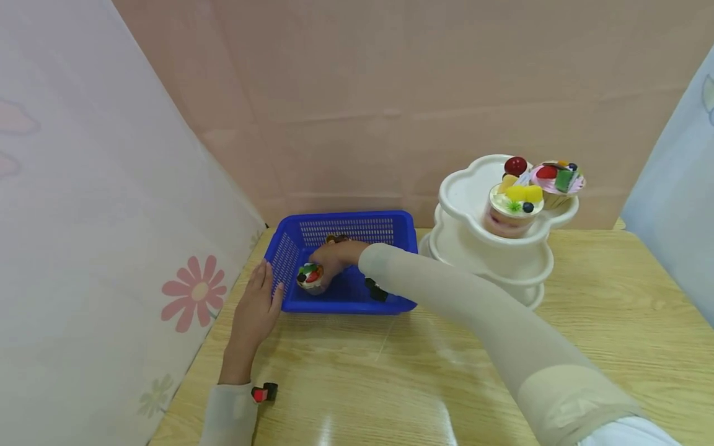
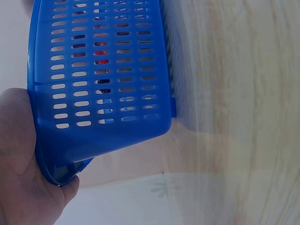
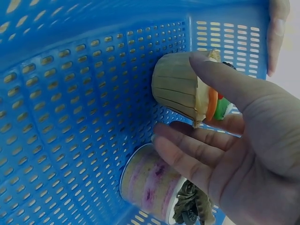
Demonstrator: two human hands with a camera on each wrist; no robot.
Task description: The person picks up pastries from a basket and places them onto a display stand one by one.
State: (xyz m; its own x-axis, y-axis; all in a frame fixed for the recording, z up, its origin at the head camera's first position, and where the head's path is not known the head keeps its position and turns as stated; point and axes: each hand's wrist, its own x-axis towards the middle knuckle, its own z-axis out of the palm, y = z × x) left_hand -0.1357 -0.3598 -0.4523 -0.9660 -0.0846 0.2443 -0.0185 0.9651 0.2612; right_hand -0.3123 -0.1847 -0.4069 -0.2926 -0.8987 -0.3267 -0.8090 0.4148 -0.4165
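Note:
In the head view my right hand point(image 1: 330, 261) reaches down into a blue plastic basket point(image 1: 348, 306). It grips a toy cupcake point(image 1: 310, 286) topped with red, green and dark fruit pieces. The right wrist view shows the thumb on the rim of the pleated paper cup point(image 3: 176, 86) and the fingers across from it. Below those fingers, a clear dessert cup point(image 3: 150, 180) with purple layers and a dark brown topping lies in the basket. My left hand point(image 1: 256, 310) rests with straight fingers against the basket's left rim, near its front corner point(image 2: 58, 171).
To the right of the basket stands a white tiered stand point(image 1: 474, 167) with scalloped trays. On its top tray sit a fruit-topped dessert cup point(image 1: 510, 217) and a pink-frosted cupcake point(image 1: 558, 186). A wooden table point(image 1: 346, 378) carries everything, with cloth walls behind and beside it.

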